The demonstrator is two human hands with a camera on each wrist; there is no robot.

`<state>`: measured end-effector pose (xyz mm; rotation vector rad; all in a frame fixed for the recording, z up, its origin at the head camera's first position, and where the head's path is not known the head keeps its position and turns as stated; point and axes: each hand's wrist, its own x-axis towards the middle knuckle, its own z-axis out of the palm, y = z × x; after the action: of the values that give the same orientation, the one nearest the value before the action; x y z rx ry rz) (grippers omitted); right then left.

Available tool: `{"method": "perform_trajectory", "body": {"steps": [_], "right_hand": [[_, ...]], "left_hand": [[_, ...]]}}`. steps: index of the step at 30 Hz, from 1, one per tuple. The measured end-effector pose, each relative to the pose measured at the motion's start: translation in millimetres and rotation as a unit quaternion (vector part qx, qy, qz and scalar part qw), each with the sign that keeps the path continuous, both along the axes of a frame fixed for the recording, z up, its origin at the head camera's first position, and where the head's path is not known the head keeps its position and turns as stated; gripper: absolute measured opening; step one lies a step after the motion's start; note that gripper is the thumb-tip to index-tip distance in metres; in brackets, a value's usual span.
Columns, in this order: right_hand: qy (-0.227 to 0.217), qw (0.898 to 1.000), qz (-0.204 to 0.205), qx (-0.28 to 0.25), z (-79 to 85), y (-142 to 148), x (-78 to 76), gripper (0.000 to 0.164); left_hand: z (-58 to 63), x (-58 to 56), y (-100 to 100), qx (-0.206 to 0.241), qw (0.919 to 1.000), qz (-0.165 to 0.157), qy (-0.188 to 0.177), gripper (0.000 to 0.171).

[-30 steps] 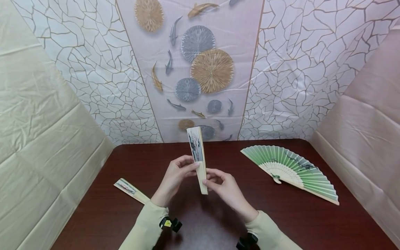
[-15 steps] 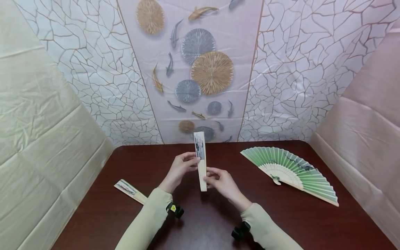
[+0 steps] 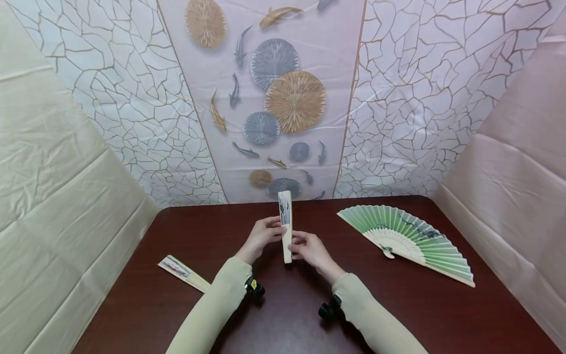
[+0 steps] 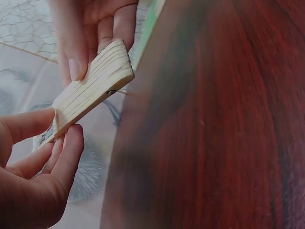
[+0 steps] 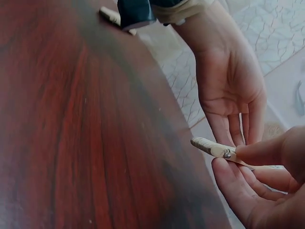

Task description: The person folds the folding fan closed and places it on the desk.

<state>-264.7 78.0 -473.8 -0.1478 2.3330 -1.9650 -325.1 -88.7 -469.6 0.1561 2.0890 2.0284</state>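
A folded hand fan (image 3: 286,231) with pale wooden ribs and a picture on its white upper part stands nearly upright in the middle of the head view. My left hand (image 3: 260,239) pinches it from the left, about halfway up, between thumb and fingers. Lower down on the other side, my right hand (image 3: 313,250) pinches the ribs near the pivot end. The stacked rib ends of the folded fan (image 4: 90,88) and its small metal pivot show in the left wrist view. From the right wrist, the pivot end of the folded fan (image 5: 209,146) pokes out past the right thumb.
To the left on the dark red table (image 3: 283,319) lies another folded fan (image 3: 182,272), partly covered by the left sleeve. A green fan (image 3: 409,236) lies spread out at the right. Patterned cloth (image 3: 283,98) hangs behind the table.
Both hands have moved forward with the folded fan, away from the body. The fan has gone from slightly tilted to nearly upright. The other two fans stay where they lay.
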Motion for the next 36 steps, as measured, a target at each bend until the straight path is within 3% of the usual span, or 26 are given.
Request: {"method": "perform_trajectory", "body": {"steps": [12, 24, 36], "right_hand": [[-0.008, 0.997, -0.017, 0.068, -10.3, 5.6, -14.7, 0.043], [-0.008, 0.995, -0.035, 0.095, -22.3, 6.9, -24.0, 0.043], [0.027, 0.982, -0.046, 0.181, -23.6, 3.4, -26.6, 0.038]], "left_hand": [[-16.9, -11.0, 8.5, -0.038, 0.9992, -0.013, -0.006, 0.05], [-18.3, -15.1, 14.8, -0.052, 0.9983, 0.0, -0.027, 0.049], [-27.2, -17.9, 15.2, -0.074, 0.9962, 0.0, -0.047, 0.047]]}}
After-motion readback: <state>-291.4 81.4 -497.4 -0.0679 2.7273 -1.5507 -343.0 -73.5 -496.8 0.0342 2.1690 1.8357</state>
